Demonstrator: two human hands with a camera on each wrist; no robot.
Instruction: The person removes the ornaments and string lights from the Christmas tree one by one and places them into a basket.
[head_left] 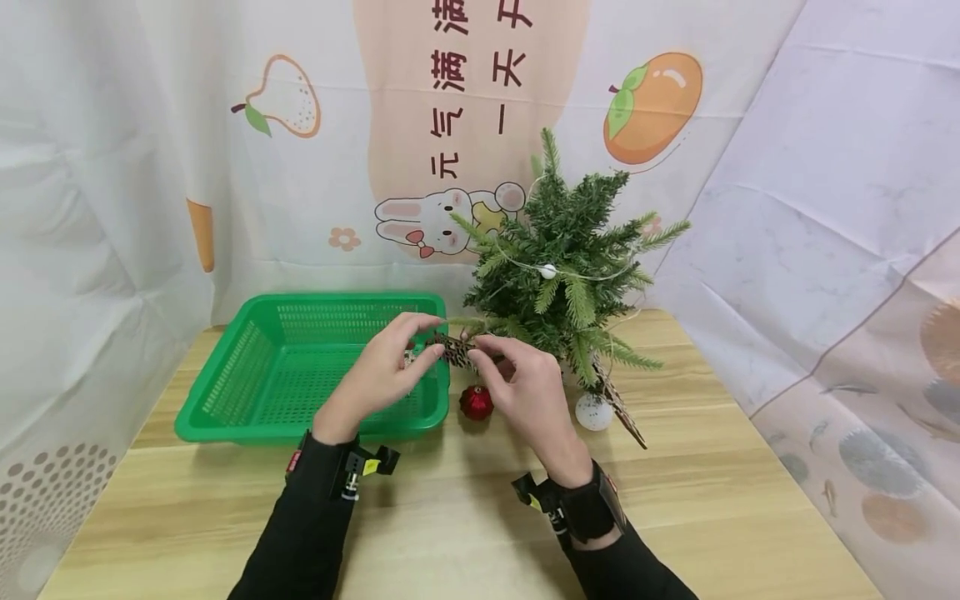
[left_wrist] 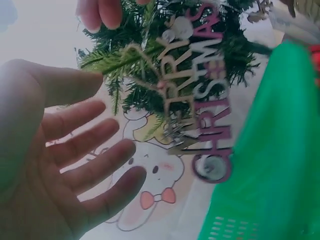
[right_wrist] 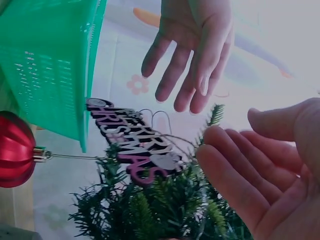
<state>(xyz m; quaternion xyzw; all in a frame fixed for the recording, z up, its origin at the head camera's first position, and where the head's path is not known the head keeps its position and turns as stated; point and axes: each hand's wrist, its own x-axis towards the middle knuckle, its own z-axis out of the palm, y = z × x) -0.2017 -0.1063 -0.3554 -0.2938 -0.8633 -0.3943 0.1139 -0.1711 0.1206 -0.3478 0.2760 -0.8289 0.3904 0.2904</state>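
A wooden "Merry Christmas" sign [head_left: 455,350] with cut-out letters hangs by a twine loop [left_wrist: 142,60] on a lower left branch of a small Christmas tree [head_left: 562,258]. To the left of the sign, my left hand [head_left: 386,367] hovers with its fingers apart and nothing held. On the other side my right hand [head_left: 525,383] has its thumb and fingers parted, also holding nothing. In the right wrist view, the right fingertips [right_wrist: 205,142] are close to the twine and a branch tip. A red bauble [head_left: 476,402] hangs below the sign.
A green plastic basket [head_left: 311,429] stands to the left, with its right rim beside the sign. A white bauble [head_left: 594,412] and a second dark hanging piece [head_left: 618,408] are at the tree's lower right. The wooden table [head_left: 435,517] ends at a printed curtain [head_left: 300,200].
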